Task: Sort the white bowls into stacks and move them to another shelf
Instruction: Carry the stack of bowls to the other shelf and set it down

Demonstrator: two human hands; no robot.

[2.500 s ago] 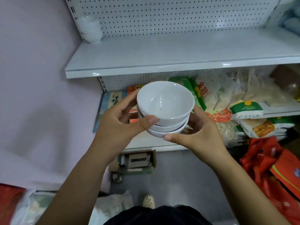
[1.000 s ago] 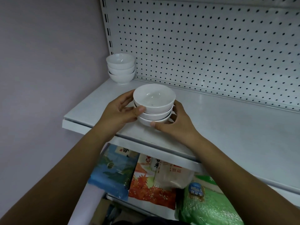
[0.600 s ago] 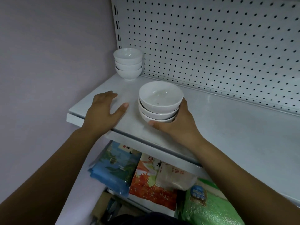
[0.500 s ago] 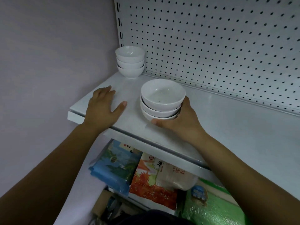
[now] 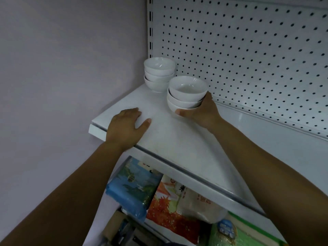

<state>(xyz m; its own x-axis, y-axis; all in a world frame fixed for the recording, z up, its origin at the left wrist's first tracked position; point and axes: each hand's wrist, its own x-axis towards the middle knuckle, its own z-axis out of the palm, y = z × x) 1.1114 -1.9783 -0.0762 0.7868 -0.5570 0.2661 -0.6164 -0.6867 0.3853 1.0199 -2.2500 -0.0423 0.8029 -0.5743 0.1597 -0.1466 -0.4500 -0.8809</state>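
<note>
Closest in, below the shelf [image 5: 177, 139], bagged goods lie under both forearms: a blue bag [image 5: 134, 189] beneath the left wrist, an orange-red bag [image 5: 168, 208] beside it, and a green bag [image 5: 230, 233] under the right arm.

At the shelf's front edge the left hand [image 5: 126, 126] lies flat, palm down, fingers relaxed and thumb spread. It holds nothing and seems to be steadying the person.

Further in, the right hand [image 5: 200, 110] wraps round the near stack [image 5: 186, 94] of three white bowls from the right. The thumb reaches across the base of the bottom bowl and the fingers curl behind it. The stack appears to sit on the shelf, so this looks like the last stage of placing it.

Just beyond that hand's thumb, to the left, the far stack [image 5: 158, 73], also three bowls, stands in the shelf's back corner. The two stacks overlap in view, so whether they touch cannot be told. Behind the fingers rises the pegboard [image 5: 248, 50].

The likely trouble is a knock. A further push left could drive the near stack into the far stack. The upper bowls sit a little askew in the lower ones, so a quick release or a dragging finger could rock them. The glaze probably gives little grip, and a bowl tipped forward would fall past the left hand onto the bags.
</note>
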